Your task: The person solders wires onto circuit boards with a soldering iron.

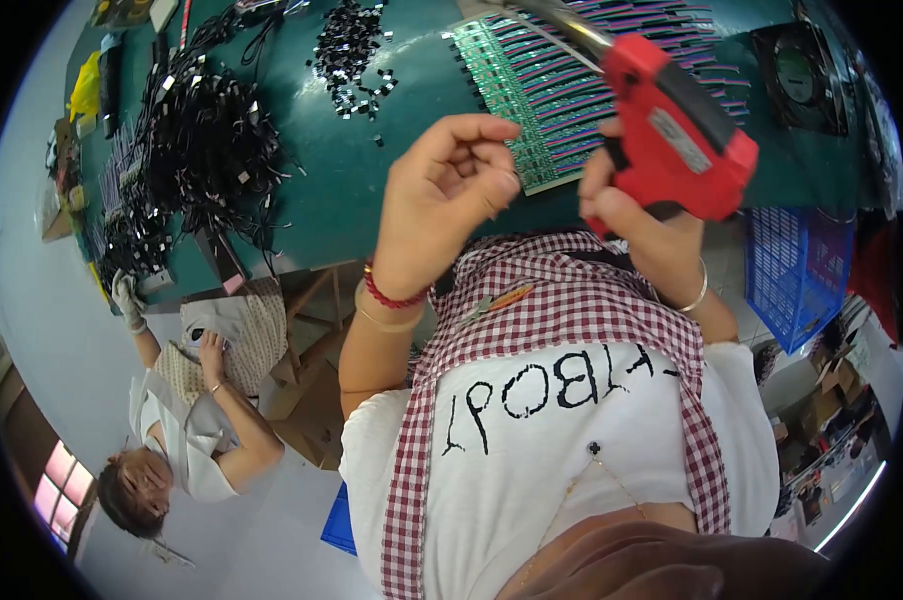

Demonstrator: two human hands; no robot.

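Red plastic glue gun (683,142), two o'clock: our right fingers (596,174) grasp it; our left fingers (468,130) curl, whether clasping anything we cannot tell.

Table (321,190): green top, slightly glossy. Left side, a tangled heap of black cables (201,150) with light connector ends. Toward far edge, a loose scatter of small black-and-silver pieces (346,60). Right of these, a strip of green circuit boards (501,85), thin coloured wires (661,65) running rightward. Far right, a dark squarish object (799,75), kind unclear.
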